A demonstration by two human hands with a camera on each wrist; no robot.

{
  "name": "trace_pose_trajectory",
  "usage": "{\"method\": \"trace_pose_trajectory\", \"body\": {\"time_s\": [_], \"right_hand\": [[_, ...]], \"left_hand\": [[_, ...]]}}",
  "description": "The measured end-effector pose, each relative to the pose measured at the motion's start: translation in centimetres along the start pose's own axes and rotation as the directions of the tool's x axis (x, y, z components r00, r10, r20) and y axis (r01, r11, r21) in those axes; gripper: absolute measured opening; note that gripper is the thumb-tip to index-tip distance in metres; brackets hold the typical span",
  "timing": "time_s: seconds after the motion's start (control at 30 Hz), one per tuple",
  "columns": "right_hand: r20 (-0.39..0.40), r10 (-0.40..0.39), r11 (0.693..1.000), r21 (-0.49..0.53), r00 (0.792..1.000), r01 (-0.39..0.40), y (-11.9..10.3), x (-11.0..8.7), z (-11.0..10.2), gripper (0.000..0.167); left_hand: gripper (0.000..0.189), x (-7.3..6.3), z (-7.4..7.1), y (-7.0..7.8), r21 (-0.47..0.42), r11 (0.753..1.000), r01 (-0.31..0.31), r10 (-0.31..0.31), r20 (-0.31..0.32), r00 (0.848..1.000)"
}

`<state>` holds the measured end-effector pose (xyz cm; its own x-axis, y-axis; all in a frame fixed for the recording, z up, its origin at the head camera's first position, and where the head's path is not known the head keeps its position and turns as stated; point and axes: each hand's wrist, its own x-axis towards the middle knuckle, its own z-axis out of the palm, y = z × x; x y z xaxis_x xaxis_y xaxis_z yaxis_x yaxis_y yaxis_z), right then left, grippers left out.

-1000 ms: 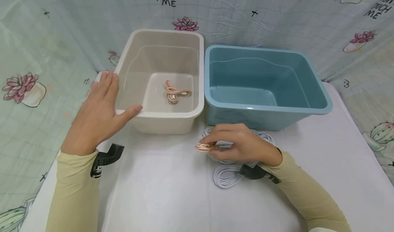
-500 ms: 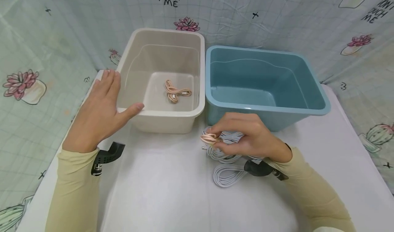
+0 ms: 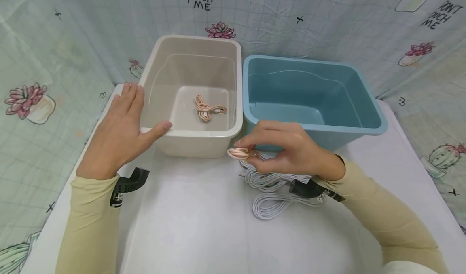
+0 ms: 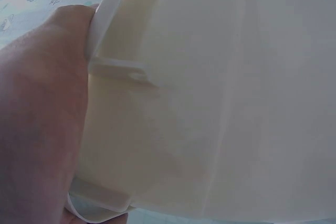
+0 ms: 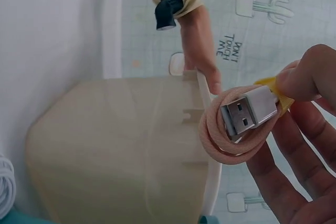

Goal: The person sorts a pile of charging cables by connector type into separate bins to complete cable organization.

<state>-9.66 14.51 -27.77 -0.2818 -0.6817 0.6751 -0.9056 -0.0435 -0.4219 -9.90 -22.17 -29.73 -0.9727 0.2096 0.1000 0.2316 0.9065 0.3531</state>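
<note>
In the head view my right hand (image 3: 291,146) pinches a coiled peach USB cable (image 3: 237,153) between thumb and fingers, just in front of the bins. The right wrist view shows its metal USB plug (image 5: 251,111) and a yellow tie at the fingertips. My left hand (image 3: 114,136) rests on the near left corner of the beige bin (image 3: 193,134), fingers straight and thumb over the rim. Two peach cables (image 3: 205,108), or one in a bundle, lie on that bin's floor; I cannot tell which. Below my right hand lie coiled white cables (image 3: 267,181).
A blue bin (image 3: 291,92) stands right of the beige one, their rims nearly touching. Another white cable coil (image 3: 267,206) lies nearer on the white table (image 3: 193,217). Printed cloth (image 3: 269,15) hangs behind and at both sides.
My right hand has lifted the peach cable off the white coils, first slightly right, then up and left toward the beige bin. My left hand has stayed at the bin's corner.
</note>
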Motion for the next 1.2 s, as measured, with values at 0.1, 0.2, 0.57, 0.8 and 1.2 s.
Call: {"method": "trace_pose_trajectory", "body": {"time_s": [0.1, 0.2, 0.57, 0.8, 1.2], "right_hand": [[0.018, -0.008, 1.000, -0.006, 1.000, 0.008, -0.2, 0.6, -0.3, 0.023], [0.037, 0.001, 1.000, -0.009, 0.999, -0.001, -0.4, 1.3, -0.6, 0.021], [0.088, -0.005, 0.995, -0.102, 0.996, 0.014, -0.9, 3.8, -1.6, 0.029], [0.104, 0.010, 0.986, -0.165, 0.995, 0.007, -0.8, 4.8, -2.2, 0.034], [0.128, 0.035, 0.973, -0.229, 0.991, -0.004, -0.3, 6.6, -2.7, 0.032]], "left_hand": [[0.106, -0.1, 0.0, -0.1, 0.005, 1.000, 0.000, 0.000, -0.004, 1.000], [0.106, -0.2, 0.0, -0.1, 0.006, 1.000, 0.000, 0.000, -0.007, 1.000], [0.107, -0.3, 0.0, -0.3, 0.001, 1.000, -0.004, 0.004, -0.028, 1.000], [0.107, -0.3, 0.0, -0.1, -0.004, 1.000, -0.011, 0.011, -0.022, 1.000], [0.106, 0.0, 0.3, 0.1, -0.008, 1.000, -0.027, 0.027, -0.038, 0.999]]}}
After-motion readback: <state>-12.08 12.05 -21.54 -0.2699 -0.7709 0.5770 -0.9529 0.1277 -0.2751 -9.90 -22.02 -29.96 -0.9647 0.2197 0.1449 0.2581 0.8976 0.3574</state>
